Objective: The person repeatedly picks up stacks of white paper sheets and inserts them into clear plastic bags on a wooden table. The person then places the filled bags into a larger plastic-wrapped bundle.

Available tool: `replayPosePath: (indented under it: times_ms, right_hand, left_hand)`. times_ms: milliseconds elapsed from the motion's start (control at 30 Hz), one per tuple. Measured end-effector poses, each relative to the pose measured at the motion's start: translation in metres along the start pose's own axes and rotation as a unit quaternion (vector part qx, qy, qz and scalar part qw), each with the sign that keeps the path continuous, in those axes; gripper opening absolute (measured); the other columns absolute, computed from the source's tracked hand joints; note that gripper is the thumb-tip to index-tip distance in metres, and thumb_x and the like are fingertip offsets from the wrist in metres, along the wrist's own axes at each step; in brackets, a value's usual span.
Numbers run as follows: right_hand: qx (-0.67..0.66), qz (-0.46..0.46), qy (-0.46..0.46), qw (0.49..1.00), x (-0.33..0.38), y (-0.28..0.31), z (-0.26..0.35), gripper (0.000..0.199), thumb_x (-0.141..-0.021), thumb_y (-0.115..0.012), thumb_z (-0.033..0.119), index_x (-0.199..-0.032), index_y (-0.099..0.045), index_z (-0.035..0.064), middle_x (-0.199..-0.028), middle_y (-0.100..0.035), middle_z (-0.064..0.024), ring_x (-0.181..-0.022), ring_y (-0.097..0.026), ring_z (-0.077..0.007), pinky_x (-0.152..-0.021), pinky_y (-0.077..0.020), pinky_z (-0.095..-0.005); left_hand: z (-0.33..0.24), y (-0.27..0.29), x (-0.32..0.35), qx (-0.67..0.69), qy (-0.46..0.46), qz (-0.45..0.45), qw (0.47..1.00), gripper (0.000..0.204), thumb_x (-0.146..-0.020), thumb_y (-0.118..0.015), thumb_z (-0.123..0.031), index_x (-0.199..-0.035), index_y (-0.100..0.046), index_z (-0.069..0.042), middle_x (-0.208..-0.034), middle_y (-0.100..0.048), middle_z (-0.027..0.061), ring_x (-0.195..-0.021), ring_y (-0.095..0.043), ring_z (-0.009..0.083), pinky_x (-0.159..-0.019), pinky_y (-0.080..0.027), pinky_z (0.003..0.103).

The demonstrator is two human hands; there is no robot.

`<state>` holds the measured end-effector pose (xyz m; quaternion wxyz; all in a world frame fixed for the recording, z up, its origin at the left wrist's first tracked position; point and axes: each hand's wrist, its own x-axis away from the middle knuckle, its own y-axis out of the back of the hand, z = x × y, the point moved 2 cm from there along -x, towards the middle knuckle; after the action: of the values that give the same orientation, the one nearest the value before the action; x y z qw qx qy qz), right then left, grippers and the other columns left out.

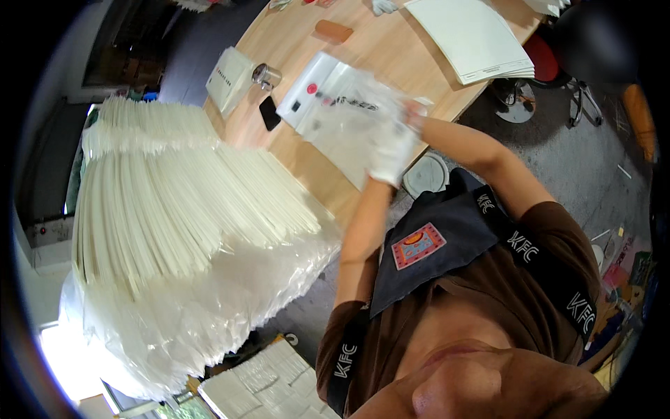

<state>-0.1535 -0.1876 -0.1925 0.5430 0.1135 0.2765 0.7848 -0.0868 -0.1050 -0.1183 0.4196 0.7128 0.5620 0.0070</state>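
Clear plastic bags with dark and red print lie flat in a stack at the table's near edge. My left hand, in a white glove, is over the stack's right part, its fingers smeared by motion. Close beyond it is my right hand, at the right edge of the bags. A crumpled, blurred piece of clear film runs up to my right hand. Blur hides whether either hand grips the film.
A tall pile of white sheets in clear wrap stands left of the table. On the wooden table are a black phone, a metal can, a white packet, a brown cylinder-like object and large white sheets.
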Motion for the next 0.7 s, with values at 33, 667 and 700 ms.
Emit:
replayPosePath:
  times_ms: [33,667,700]
  right_hand:
    - [-0.002,0.028,0.01,1.0,-0.012,-0.022,0.002,0.042,-0.078,-0.059,0.017,-0.12,-0.056,0.013,-0.112,-0.06,-0.0139,-0.093,-0.059,-0.0263,-0.079,-0.0493,-0.0417]
    - [0.49,-0.074,-0.014,0.868,0.1,0.154,-0.143,0.022,-0.082,-0.051,0.015,-0.103,-0.057,0.0111,-0.095,-0.062,-0.0077,-0.086,-0.062,-0.027,-0.074,-0.0507,-0.0379]
    - [0.49,-0.094,0.003,0.866,0.101,0.161,-0.137,0.019,-0.081,-0.052,0.016,-0.099,-0.058,0.0101,-0.088,-0.064,-0.0078,-0.079,-0.065,-0.0264,-0.07,-0.0519,-0.0373]
  left_hand:
    - [-0.02,-0.003,0.022,-0.094,-0.074,0.032,0.992,0.017,-0.086,-0.052,-0.002,-0.101,-0.058,-0.007,-0.087,-0.061,0.0046,-0.074,-0.057,0.0131,-0.063,-0.045,0.026]
    - [0.102,-0.076,-0.015,0.264,0.211,0.079,0.938,0.029,-0.093,-0.054,-0.02,-0.116,-0.053,-0.002,-0.096,-0.06,0.0059,-0.077,-0.055,0.0115,-0.06,-0.045,0.022]
    - [0.096,-0.083,-0.022,0.247,0.217,0.132,0.935,0.03,-0.094,-0.053,-0.021,-0.117,-0.054,-0.002,-0.098,-0.06,0.0061,-0.081,-0.055,0.012,-0.064,-0.046,0.023]
